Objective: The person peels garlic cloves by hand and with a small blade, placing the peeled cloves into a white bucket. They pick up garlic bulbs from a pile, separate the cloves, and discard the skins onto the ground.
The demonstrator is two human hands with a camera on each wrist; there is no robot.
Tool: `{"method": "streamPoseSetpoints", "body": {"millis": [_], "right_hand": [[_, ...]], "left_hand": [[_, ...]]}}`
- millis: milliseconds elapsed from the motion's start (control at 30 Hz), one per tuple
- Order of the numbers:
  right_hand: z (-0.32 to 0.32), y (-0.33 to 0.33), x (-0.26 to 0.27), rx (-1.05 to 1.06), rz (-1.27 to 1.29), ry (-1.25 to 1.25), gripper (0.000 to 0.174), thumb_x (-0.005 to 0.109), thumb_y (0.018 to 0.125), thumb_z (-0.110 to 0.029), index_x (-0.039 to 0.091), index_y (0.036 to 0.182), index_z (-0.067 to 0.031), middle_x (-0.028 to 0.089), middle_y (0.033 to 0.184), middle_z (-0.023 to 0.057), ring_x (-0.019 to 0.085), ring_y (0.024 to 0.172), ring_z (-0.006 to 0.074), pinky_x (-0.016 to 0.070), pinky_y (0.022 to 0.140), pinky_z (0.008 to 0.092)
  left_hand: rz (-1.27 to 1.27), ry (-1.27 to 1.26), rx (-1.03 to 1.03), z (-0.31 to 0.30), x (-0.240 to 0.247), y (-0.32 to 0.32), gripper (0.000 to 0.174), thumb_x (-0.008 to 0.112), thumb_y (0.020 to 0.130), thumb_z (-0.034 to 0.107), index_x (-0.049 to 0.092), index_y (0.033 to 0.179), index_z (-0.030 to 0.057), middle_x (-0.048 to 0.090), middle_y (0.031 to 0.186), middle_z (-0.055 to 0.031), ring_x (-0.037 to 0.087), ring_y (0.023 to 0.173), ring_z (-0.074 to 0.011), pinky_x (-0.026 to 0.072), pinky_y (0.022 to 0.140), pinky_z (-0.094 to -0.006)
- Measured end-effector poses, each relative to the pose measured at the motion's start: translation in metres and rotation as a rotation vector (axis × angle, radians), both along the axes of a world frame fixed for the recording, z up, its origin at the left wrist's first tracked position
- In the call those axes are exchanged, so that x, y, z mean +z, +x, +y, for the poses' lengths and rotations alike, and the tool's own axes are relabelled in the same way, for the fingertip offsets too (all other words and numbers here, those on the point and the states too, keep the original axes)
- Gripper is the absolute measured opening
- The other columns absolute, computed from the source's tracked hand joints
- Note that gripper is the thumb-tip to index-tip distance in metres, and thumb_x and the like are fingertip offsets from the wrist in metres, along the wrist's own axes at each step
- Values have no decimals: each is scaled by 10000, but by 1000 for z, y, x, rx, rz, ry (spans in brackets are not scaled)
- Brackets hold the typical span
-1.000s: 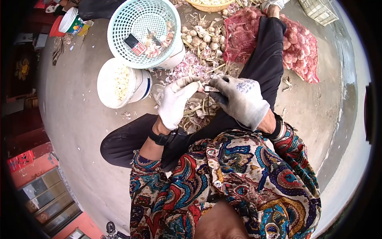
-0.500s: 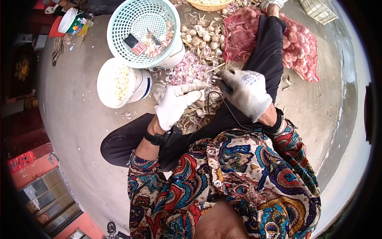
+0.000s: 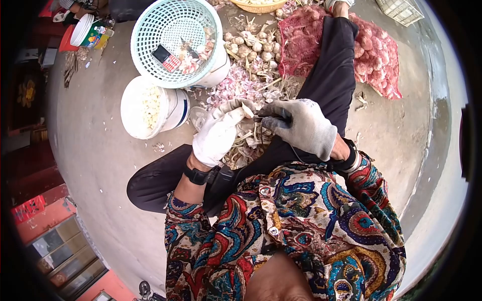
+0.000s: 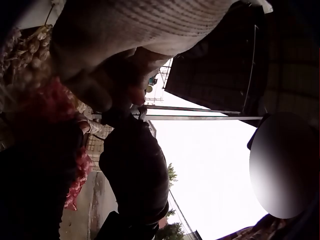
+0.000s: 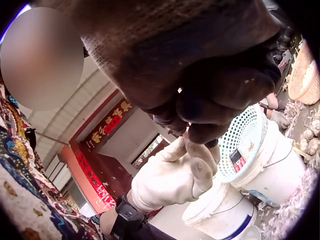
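Observation:
In the head view both gloved hands meet above the garlic scraps. The left hand [image 3: 217,135], in a white glove, pinches a small pale piece [image 3: 247,111], apparently garlic, between thumb and fingers. The right hand [image 3: 304,128], its glove dark at the fingers, grips a small dark tool [image 3: 257,119] whose tip is beside that piece; a thin dark cord hangs below. The right wrist view shows the left hand [image 5: 167,182] with its fingertips against the curled fingers of the right hand [image 5: 205,75], which hide most of the piece.
Pink and white skins [image 3: 236,88] and whole bulbs [image 3: 251,46] lie beyond the hands. At left stand a white bucket of peeled cloves [image 3: 150,108] and a blue-green basket [image 3: 143,60] holding a phone [image 3: 166,57]. A red net sack [image 3: 376,57] lies at right.
Half a second ago the hands were apart, the right one raised away and the cord looping out. They have come back together, and the left fingers have curled in more.

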State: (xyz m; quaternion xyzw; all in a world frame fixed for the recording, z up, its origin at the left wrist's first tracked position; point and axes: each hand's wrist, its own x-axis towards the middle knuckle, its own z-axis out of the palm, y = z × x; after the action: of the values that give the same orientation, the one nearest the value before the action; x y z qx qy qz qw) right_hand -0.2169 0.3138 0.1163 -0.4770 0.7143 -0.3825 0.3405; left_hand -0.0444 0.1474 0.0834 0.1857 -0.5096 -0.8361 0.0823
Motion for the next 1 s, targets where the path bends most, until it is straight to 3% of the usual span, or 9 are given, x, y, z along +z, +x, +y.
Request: {"method": "streamPoseSetpoints", "body": {"millis": [100, 300, 367, 433, 500, 700, 833, 933, 1000], "right_hand": [[-1, -1, 1, 12, -29, 21, 232, 726, 917, -188, 734, 1106, -53, 697, 829, 180, 691, 709, 297, 542, 688, 364], [2, -1, 1, 66, 127, -16, 247, 741, 913, -186, 730, 1115, -44, 711, 851, 182, 691, 701, 246, 542, 687, 334], [2, -2, -2, 64, -53, 81, 244, 742, 914, -197, 732, 1103, -43, 704, 839, 174, 680, 684, 257, 538, 668, 334], [1, -2, -1, 57, -60, 80, 243, 740, 917, -203, 733, 1099, -42, 701, 840, 170, 672, 676, 265, 537, 662, 335], [1, -1, 0, 47, -68, 84, 242, 737, 919, -208, 734, 1095, -42, 698, 840, 166, 664, 667, 274, 536, 656, 336], [1, 7, -1, 32, 212, 16, 200, 731, 906, -199, 739, 1058, -68, 682, 826, 160, 689, 717, 314, 547, 656, 371], [-1, 9, -9, -36, 310, -1, 205, 736, 897, -214, 733, 1051, -78, 680, 812, 153, 693, 743, 330, 551, 667, 391], [-5, 1, -7, -116, 346, -17, 202, 727, 909, -217, 731, 1055, -77, 700, 833, 150, 703, 759, 321, 557, 688, 385], [-9, -3, -12, -160, 229, 53, 226, 731, 915, -235, 727, 1059, -62, 721, 869, 160, 720, 784, 295, 559, 707, 363]], "left_hand": [[-46, 226, -11, -3, -1, 1, 244, 591, 1030, 126, 637, 1219, -21, 703, 1045, -58, 679, 960, -128, 559, 876, -285], [-103, 59, -53, -3, 2, 3, 261, 578, 1042, 136, 628, 1238, -31, 698, 1073, -67, 688, 980, -143, 577, 887, -295], [-74, 86, -94, -7, 0, 8, 265, 576, 1045, 138, 624, 1238, -36, 698, 1076, -71, 687, 977, -144, 577, 899, -300], [-42, 111, -137, -6, 0, 9, 269, 574, 1047, 141, 621, 1238, -42, 698, 1079, -76, 687, 974, -146, 577, 912, -305], [-63, 161, -44, 1, -1, 6, 307, 565, 1053, 138, 601, 1298, -42, 697, 1130, -76, 681, 984, -135, 568, 900, -283], [-299, -44, 15, 8, 13, -6, 347, 599, 1022, 82, 614, 1350, -33, 700, 1179, -40, 665, 1010, -86, 538, 892, -234], [-316, -57, 26, 5, 9, -5, 344, 611, 1007, 84, 626, 1322, -55, 708, 1119, -68, 684, 974, -122, 545, 912, -265], [-276, -52, 10, 6, 8, -3, 379, 604, 1004, 64, 591, 1365, -51, 704, 1129, -71, 682, 949, -121, 542, 889, -255], [-289, 26, 8, 11, 12, -5, 480, 604, 990, 34, 500, 1452, -46, 679, 1171, -68, 668, 963, -115, 534, 877, -242]]}}
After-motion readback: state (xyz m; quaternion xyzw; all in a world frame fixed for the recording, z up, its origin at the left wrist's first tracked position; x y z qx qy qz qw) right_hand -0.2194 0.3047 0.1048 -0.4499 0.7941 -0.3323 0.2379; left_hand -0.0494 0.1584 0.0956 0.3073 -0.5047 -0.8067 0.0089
